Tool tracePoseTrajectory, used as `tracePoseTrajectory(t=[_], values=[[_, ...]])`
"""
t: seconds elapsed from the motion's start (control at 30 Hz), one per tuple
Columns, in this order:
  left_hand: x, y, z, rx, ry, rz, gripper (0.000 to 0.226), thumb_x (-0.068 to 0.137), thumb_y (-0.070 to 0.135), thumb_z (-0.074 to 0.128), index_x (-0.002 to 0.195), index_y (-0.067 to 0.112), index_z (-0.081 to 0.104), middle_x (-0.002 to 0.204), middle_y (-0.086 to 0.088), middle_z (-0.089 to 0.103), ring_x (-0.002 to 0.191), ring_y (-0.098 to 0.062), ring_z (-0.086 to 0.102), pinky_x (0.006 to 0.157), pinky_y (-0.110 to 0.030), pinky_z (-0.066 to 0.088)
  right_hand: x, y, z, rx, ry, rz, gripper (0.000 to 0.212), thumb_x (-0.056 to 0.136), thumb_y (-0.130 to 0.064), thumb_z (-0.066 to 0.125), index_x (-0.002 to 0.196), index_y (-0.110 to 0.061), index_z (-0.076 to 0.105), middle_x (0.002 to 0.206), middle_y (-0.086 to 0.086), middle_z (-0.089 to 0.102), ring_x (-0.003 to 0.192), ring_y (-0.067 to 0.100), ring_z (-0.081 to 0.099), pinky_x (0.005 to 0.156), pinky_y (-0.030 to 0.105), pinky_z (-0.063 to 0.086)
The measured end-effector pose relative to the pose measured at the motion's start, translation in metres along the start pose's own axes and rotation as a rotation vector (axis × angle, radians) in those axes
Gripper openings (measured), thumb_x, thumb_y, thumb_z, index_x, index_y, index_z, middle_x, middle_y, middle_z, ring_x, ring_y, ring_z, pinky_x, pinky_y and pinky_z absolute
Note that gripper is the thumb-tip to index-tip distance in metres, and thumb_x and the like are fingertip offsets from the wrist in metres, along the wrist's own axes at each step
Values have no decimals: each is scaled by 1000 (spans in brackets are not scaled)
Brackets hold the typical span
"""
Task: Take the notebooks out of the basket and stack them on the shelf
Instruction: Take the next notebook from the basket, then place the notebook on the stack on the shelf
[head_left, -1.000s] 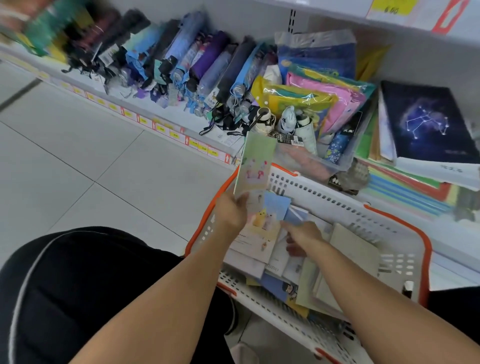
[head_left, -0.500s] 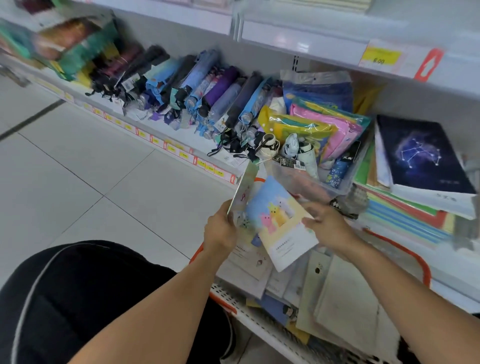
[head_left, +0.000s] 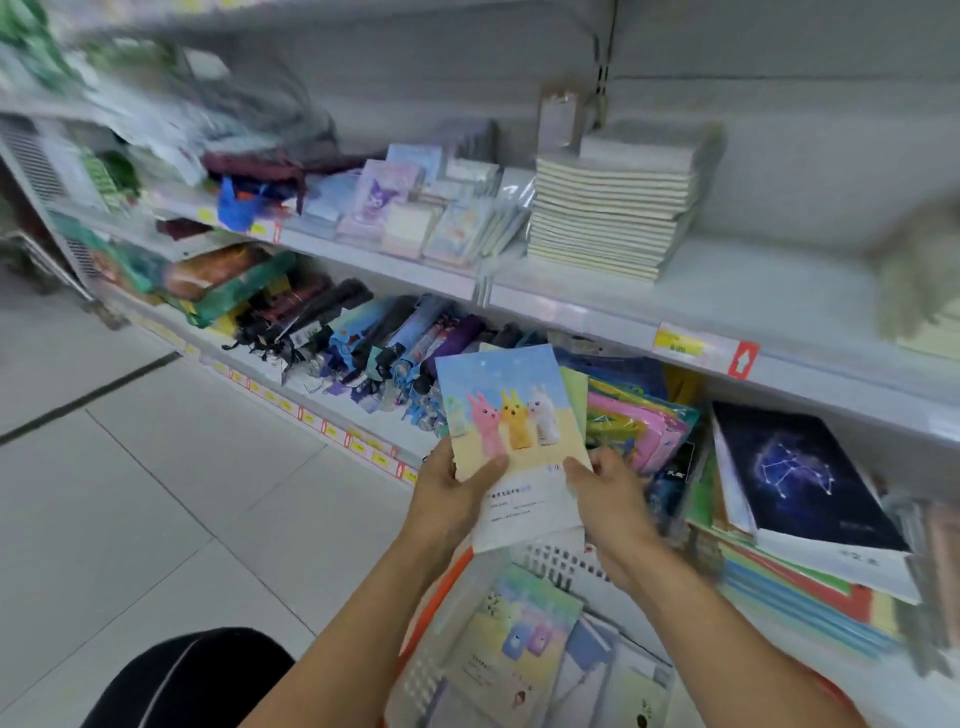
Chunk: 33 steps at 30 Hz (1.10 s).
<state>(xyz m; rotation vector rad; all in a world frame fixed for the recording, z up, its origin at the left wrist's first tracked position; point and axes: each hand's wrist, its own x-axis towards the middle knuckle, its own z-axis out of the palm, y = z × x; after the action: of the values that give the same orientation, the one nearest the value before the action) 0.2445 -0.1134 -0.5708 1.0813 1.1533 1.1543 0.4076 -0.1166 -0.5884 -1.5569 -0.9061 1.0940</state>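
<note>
I hold a small stack of notebooks upright above the basket; the front one is the rabbit notebook (head_left: 506, 410), with three cartoon rabbits on a blue and yellow cover. My left hand (head_left: 449, 491) grips its lower left edge, thumb across the cover. My right hand (head_left: 610, 496) grips the lower right edge. A green notebook edge (head_left: 574, 400) peeks out behind it. Below, the white basket (head_left: 441, 613) with an orange rim holds several more notebooks (head_left: 524, 639). The middle shelf (head_left: 727, 296) lies above and beyond my hands.
A tall stack of cream notebooks (head_left: 613, 208) and small pastel notebooks (head_left: 415, 208) sit on the middle shelf. Folded umbrellas (head_left: 374, 343) fill the lower shelf at left. A dark constellation notebook (head_left: 795, 473) tops a coloured pile at right. Tiled floor (head_left: 130, 493) lies left.
Both hands rose from the basket with the rabbit notebook, now upright and squared between them. My view tilted up, bringing the middle shelf into sight.
</note>
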Motion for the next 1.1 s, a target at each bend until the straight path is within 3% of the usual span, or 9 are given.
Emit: tracePoseTrajectory(t=[0.1, 0.23, 0.33, 0.43, 0.6, 0.73, 0.83, 0.93, 1.1], values=[[6, 24, -3, -70, 7, -2, 30, 93, 14, 63, 122, 20, 61, 112, -1, 73, 102, -25, 70, 90, -48, 55, -11, -38, -1, 78, -43, -68, 11, 100, -13, 54, 111, -15, 51, 96, 2, 65, 77, 17, 62, 62, 29, 52], [12, 67, 4, -128, -7, 83, 22, 95, 25, 61, 117, 25, 64, 110, 1, 74, 101, -23, 70, 89, -47, 55, -26, -84, -21, 165, -290, -31, 20, 100, -28, 54, 120, -30, 54, 117, -1, 65, 95, 27, 68, 56, 45, 59], [18, 106, 15, 46, -69, 175, 21, 96, 36, 57, 116, 32, 63, 107, 5, 74, 91, -19, 72, 71, -37, 58, -28, -121, -32, 208, -231, -171, 20, 103, -21, 50, 120, -26, 60, 121, 4, 66, 96, 31, 68, 55, 41, 59], [27, 147, 31, 169, -195, 197, 23, 98, 29, 56, 122, 32, 55, 89, -2, 70, 56, -21, 60, 41, -23, 43, -21, -160, -49, 365, -226, -207, 26, 104, -11, 45, 125, -18, 59, 121, 6, 68, 97, 28, 71, 59, 37, 61], [65, 201, 68, 70, -131, 166, 14, 101, 28, 51, 112, 23, 57, 86, 0, 61, 58, -13, 46, 47, -22, 35, -4, -217, -69, 492, -261, -213, 31, 101, 5, 42, 123, -4, 61, 119, 11, 70, 100, 23, 69, 67, 30, 61], [113, 237, 98, -40, -209, 88, 17, 99, 15, 54, 113, 7, 58, 75, -4, 50, 49, -9, 32, 36, -17, 26, 24, -259, -79, 484, -184, -254, 34, 98, 15, 35, 124, 6, 55, 122, 16, 65, 98, 24, 64, 69, 27, 62], [152, 255, 124, -34, -147, 108, 37, 96, 1, 56, 131, -7, 48, 83, -9, 55, 56, -10, 40, 42, -17, 38, 54, -290, -86, 440, -85, -251, 34, 94, 21, 34, 123, 13, 50, 118, 20, 60, 93, 27, 62, 67, 27, 62], [181, 261, 143, -21, -68, 167, 46, 95, -1, 56, 139, -5, 43, 120, -18, 56, 63, -13, 50, 56, -21, 47, 86, -311, -88, 397, -22, -250, 23, 93, 22, 37, 105, 9, 52, 101, 14, 57, 87, 25, 61, 74, 29, 59], [233, 264, 154, 26, -45, 179, 29, 93, -1, 59, 119, -12, 56, 91, -13, 57, 61, -13, 52, 60, -21, 50, 134, -313, -90, 281, 10, -251, 16, 90, 18, 53, 103, 9, 56, 89, 13, 60, 77, 19, 61, 89, 29, 52]])
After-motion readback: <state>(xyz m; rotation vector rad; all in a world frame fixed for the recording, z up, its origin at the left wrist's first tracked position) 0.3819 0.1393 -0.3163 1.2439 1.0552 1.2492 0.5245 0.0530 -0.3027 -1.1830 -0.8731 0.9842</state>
